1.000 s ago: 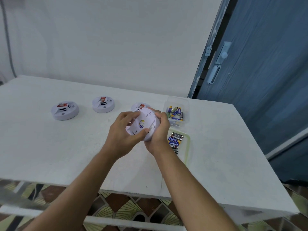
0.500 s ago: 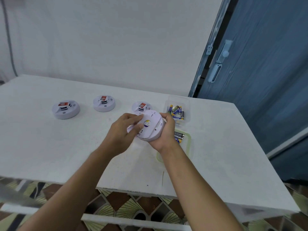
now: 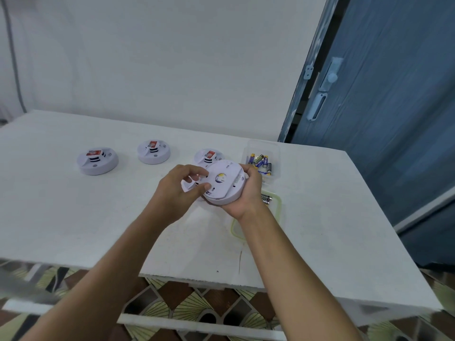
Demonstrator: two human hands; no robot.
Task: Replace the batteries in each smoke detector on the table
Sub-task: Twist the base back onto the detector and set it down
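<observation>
Holding a smoke detector (image 3: 225, 183) up above the table (image 3: 73, 217).
The right hand (image 3: 246, 195) curls round its right rim from beneath; the left hand (image 3: 176, 193) pinches a white part (image 3: 188, 187) at its left edge between thumb and fingertips.

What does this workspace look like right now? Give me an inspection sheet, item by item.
Surface: white table.
Job's things: held detector, back facing the camera; left detector, middle detector and right detector standing on the table, red labels on top; batteries in a clear tub; more in a green-rimmed tray.
Clutter: nothing seen.
Hands: right hand cradles the held detector; left hand pinches its left edge.
Cables: grey cable down the far-left wall.
Surroundings: blue door at right; patterned floor below.
</observation>
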